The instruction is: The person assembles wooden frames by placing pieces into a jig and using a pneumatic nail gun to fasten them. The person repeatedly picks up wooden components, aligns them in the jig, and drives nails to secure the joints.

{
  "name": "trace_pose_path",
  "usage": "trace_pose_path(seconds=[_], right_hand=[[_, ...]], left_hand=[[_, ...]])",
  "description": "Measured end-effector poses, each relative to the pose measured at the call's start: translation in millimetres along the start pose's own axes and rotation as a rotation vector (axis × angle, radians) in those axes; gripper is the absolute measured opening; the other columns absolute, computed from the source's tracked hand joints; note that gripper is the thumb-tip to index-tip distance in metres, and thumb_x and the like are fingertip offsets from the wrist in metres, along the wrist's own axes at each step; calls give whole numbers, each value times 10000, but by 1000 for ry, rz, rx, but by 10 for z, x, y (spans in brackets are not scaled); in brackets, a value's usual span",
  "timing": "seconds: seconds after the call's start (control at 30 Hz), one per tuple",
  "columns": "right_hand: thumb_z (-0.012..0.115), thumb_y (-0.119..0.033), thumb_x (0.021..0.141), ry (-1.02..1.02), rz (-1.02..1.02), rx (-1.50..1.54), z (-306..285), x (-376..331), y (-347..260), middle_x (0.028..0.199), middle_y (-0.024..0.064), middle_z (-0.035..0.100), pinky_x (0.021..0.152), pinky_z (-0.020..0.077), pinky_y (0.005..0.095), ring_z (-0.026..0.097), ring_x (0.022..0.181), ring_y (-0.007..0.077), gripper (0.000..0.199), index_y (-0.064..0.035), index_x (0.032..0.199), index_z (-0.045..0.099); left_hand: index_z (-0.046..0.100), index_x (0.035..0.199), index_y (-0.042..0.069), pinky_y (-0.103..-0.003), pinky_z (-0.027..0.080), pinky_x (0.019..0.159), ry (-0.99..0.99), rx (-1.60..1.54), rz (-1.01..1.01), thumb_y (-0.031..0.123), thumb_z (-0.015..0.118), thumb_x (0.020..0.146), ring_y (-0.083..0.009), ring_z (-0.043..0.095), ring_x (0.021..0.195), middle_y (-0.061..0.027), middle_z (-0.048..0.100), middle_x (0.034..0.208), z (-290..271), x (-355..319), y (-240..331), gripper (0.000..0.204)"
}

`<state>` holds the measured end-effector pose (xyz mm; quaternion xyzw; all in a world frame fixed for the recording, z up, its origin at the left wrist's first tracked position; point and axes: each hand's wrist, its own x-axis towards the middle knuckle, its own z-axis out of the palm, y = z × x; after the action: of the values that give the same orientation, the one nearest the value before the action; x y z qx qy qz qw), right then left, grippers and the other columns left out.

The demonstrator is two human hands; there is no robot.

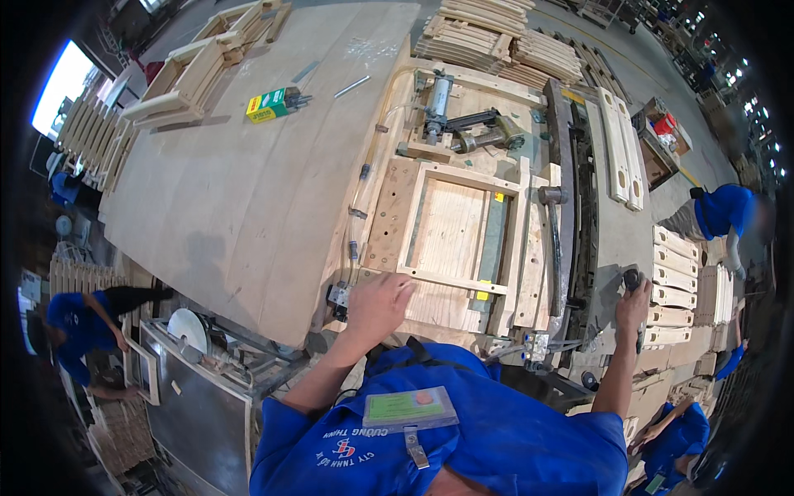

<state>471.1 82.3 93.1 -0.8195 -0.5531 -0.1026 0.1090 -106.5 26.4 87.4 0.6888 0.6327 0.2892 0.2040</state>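
Observation:
A pale wooden frame (pixel 455 279) lies in a jig in front of me. My left hand (pixel 379 307) is at the frame's near left corner, its fingers curled together against the near rail. What lies under those fingers is hidden. Out to the right, my right hand (pixel 633 304) is closed round a dark hand tool with a round black end (pixel 632 279); its exact kind is unclear. Beyond the frame, a pneumatic cylinder (pixel 438 103) stands on the jig, and a nail gun (pixel 490 132) lies beside it.
A long dark metal rail (pixel 565 165) runs along the jig's right side. Slotted wooden slats (pixel 616 153) lie past it. On the broad board (pixel 248 198) at left sit a green-yellow box (pixel 269 106) and assembled wooden frames (pixel 178 83). Co-workers in blue stand at both sides.

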Motion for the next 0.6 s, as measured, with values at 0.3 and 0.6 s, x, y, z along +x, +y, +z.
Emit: trace_pose_path(seconds=[0.3, 0.6], right_hand=[[752, -28, 892, 117, -213, 349, 56, -592, -59, 1325, 227, 641, 1095, 474, 506, 608, 1245, 426, 492, -34, 1368, 628], [713, -140, 1042, -559, 250, 1327, -286, -2400, -912, 822, 4, 681, 611, 462, 229, 582, 672, 48, 150, -5, 1105, 732]], left_hand=[[713, 1193, 47, -505, 492, 993, -433, 274, 298, 299, 767, 935, -345, 652, 1119, -146, 686, 1147, 1124, 482, 33, 365], [702, 1134, 48, -502, 538, 920, -581, 292, 328, 297, 779, 927, -349, 672, 1065, -143, 670, 1088, 1309, 570, 17, 332]])
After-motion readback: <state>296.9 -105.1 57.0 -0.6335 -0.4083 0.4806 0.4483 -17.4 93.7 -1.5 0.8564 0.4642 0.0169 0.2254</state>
